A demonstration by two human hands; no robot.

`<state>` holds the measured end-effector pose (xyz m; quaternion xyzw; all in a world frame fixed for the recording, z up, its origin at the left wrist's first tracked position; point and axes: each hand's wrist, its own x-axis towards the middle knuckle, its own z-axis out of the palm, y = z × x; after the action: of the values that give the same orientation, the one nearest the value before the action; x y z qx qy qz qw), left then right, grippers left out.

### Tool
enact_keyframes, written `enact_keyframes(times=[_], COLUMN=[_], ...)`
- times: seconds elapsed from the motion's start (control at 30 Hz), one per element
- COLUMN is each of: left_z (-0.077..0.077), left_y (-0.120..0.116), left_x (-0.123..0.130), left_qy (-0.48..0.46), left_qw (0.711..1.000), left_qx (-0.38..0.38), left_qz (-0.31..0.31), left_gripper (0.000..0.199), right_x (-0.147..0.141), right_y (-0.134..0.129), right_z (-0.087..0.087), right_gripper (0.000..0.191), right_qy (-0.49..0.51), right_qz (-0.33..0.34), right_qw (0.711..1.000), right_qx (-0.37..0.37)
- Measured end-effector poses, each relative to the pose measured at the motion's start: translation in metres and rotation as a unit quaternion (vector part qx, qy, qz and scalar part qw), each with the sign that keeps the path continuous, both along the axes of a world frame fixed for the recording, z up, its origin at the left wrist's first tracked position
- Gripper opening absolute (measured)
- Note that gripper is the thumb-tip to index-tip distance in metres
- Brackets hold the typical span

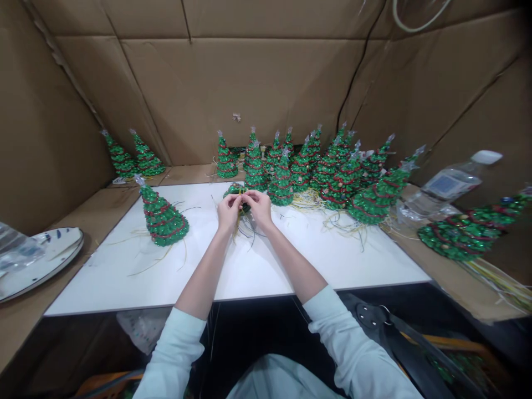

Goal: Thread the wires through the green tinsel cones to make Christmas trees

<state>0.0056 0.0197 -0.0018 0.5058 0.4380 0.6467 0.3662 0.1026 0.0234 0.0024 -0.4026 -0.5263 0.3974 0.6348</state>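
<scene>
White ceramic plate with blue flecks [45,260] sits at far left, beside the white board [124,282]. Left hand [228,213] and right hand [260,206] pinch close together on a small green beaded cone [236,190], its long axis hidden, thin dark wires [251,235] trailing toward the body.

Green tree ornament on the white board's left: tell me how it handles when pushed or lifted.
The green tree ornament likely feels light for its size, built of sparkly wrapped strands. Its wide base should resist tipping under a gentle push. The thin silvery tip looks fragile and may bend.
</scene>
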Motion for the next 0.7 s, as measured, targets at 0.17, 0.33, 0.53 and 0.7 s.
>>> enact_keyframes(times=[0.17,0.33,0.53,0.7], left_z=[-0.0007,-0.0027,-0.0064,-0.0095], left_y=[0.0001,0.0001,-0.0001,-0.0008], left_x=[0.001,0.0029,0.0042,0.0009], left_qy=[-0.055,-0.09,-0.075,0.021], left_qw=[0.998,0.995,0.996,1.0], left_qx=[-0.019,-0.028,-0.018,0.005], left_qz=[-0.025,-0.035,-0.032,0.019], left_gripper=[0.02,0.024,0.025,0.02], right_x=[0.001,0.001,0.0023,0.0016], right_y=[0.0008,0.0008,0.0014,-0.005], right_z=[-0.0002,-0.0019,-0.0026,0.0042], right_gripper=[0.022,0.018,0.02,0.021], right_qy=[0.012,0.014,-0.065,-0.202], right_qz=[0.014,0.013,-0.023,-0.076], right_qw=[1.0,1.0,0.998,0.976], right_qx=[-0.014,-0.025,-0.013,0.001])
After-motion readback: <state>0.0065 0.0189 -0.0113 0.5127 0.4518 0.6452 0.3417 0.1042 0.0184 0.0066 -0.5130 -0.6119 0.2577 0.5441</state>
